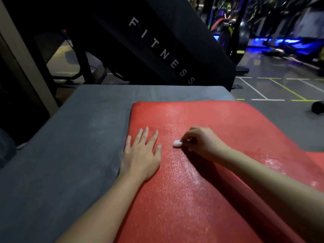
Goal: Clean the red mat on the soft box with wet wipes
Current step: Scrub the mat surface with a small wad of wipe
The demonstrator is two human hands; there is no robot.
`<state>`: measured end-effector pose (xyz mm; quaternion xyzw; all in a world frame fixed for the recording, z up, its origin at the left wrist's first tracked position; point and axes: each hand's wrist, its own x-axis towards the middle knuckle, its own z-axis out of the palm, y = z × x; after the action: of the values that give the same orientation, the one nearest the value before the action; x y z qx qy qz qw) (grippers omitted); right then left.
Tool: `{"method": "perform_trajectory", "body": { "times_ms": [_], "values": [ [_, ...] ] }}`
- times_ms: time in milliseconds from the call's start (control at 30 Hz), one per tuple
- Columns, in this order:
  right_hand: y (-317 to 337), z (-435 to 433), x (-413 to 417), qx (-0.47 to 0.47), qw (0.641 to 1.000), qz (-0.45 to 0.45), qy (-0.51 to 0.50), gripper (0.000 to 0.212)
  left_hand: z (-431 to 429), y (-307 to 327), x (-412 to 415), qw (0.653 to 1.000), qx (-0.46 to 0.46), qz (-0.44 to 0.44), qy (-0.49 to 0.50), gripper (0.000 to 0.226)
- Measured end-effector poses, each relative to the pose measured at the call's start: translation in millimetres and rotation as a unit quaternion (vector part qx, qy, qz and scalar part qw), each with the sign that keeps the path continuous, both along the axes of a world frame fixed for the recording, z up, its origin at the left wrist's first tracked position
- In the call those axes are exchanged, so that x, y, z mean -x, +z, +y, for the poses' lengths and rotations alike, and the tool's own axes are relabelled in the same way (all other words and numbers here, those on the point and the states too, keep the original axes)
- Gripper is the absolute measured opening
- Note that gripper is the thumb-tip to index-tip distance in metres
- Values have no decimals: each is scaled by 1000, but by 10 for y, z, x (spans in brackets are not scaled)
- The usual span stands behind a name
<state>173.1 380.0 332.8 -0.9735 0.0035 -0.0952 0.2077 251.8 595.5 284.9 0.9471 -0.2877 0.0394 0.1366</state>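
- Red mat [192, 190] lies flat on the grey soft box [70, 146], covering its right side; the left part of the box top is bare
- The mat's far edge stops short of the box's far edge, and its right part runs out past the box's far right corner
- The mat's surface shows a wet sheen in a band down the middle and again near the right edge
- My left hand [140, 155] is flat on the mat, palm down, fingers straight and spread, just inside the mat's left edge; it holds nothing
- My right hand [201, 142] is curled, fingertips pinching a small white wad of wet wipe [177, 143]
- The wipe touches the mat, just right of my left hand, about the middle of the mat's width
- Both forearms are bare and come in from the near edge
- Beyond the box: a slanted black panel [157, 50] lettered FITNESS
- Far right: grey floor [280, 88] with white and yellow lines, a dark round object [317, 107] lying on it, gym machines under blue light; detail there too dim to tell
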Motion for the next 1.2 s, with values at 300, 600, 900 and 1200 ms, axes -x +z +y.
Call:
{"method": "perform_trajectory", "body": {
  "times_ms": [300, 600, 900, 1200],
  "values": [
    [129, -146, -975, 51, 994, -5, -92, 13, 26, 2, -26, 1000, 2, 5, -1, 69],
    [151, -117, -1053, 53, 997, 43, -38, 29, 27, -27, -45, 1000, -2, 8, -5, 72],
    [118, -338, -1422, -71, 990, 13, -121, 22, 35, 2, -15, 1000, 0, 15, -5, 63],
    [76, -527, -1733, -33, 991, -14, -129, 20, 16, -31, 4, 1000, 9, 8, 3, 73]
  ]
}}
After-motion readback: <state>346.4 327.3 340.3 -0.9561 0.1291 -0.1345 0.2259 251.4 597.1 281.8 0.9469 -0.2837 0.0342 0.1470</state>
